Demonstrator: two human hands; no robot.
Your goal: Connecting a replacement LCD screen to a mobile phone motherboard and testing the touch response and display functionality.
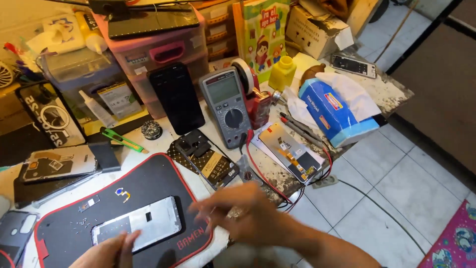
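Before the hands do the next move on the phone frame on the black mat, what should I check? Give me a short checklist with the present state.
1. Phone frame lies flat on the black mat: ok.
2. Left hand steadies the frame at its near-left edge: ok, it touches there.
3. Right hand is steady over the mat's right edge: not ok, it is motion-blurred.
4. Right hand holds a tool: cannot tell, the fingers are too blurred.
5. Small loose parts on the mat lie apart from the frame: ok.
6. Multimeter and its red lead lie off the mat: ok.
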